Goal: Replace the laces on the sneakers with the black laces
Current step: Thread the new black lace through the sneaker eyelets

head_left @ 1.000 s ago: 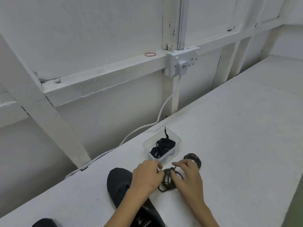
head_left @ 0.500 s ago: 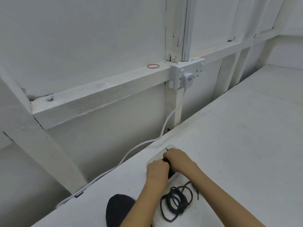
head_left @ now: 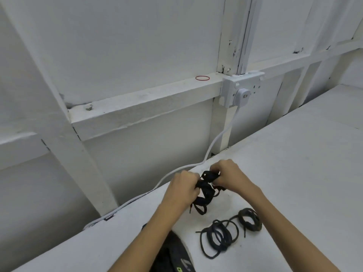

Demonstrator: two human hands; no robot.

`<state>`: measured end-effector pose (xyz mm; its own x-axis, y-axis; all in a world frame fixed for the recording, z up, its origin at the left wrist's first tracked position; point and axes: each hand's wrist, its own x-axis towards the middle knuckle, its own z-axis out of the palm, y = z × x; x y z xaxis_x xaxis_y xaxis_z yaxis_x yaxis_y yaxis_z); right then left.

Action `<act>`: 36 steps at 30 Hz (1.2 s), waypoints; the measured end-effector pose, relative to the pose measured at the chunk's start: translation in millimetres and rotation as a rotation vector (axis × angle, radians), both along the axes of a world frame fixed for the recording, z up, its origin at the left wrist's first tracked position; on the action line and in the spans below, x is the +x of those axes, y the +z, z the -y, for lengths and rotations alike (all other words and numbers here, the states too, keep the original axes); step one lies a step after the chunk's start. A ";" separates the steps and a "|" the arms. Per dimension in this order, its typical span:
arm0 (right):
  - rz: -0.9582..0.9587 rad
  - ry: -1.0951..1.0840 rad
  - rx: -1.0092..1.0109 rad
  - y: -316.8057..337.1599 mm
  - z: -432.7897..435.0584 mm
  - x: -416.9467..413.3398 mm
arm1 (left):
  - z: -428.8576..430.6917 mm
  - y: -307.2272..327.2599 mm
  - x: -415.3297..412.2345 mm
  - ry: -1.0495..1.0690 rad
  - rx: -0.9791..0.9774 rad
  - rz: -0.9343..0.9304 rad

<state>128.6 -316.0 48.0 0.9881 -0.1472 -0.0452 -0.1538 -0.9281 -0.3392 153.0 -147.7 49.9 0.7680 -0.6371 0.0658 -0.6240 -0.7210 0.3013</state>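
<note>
Where the view starts at far left, a white cable (head_left: 170, 172) crosses the table (head_left: 294, 173) edge, running up-right behind the black laces (head_left: 206, 190) to a wall socket (head_left: 240, 91).

Below-left of the black laces: dark sneaker (head_left: 174, 256), partly hidden under the left forearm and cut off by the bottom of the view. Green tag showing near its lower end.

Left hand (head_left: 182, 191): fingers curled, gripping the left side of the black laces. Knuckles toward the camera.

Black laces: a tangled flat bundle held between both hands, raised a little off the table; one loop hangs from its lower end.

High above the black laces: red rubber band (head_left: 202, 78) lying flat on a white wall beam.

Right hand (head_left: 233, 177): fingers curled, pinching the top-right of the black laces. The two hands are near each other, the bundle between them.

Below-right of the black laces, flat on the table: a dark coiled lace (head_left: 218, 236), and just beside it, further right, a duller brownish coil (head_left: 250, 218). Touching or apart — cannot tell. Neither coil touches a hand.
</note>
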 end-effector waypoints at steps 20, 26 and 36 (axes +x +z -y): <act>-0.205 0.523 0.034 -37.2 -279.2 3.9 | -291.6 -31.0 -26.6 0.630 0.075 -0.262; -0.341 0.624 -0.158 -43.8 -278.3 -2.6 | -291.2 -56.1 -31.7 0.664 0.018 -0.392; -0.249 0.555 0.296 -2.1 -251.5 -15.0 | -283.2 -11.6 -92.6 0.589 -0.484 -0.429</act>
<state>113.6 -64.5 45.9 0.8685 0.4328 -0.2415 0.2127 -0.7656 -0.6071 60.4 135.5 38.3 0.9840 -0.1061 -0.1433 0.0466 -0.6226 0.7811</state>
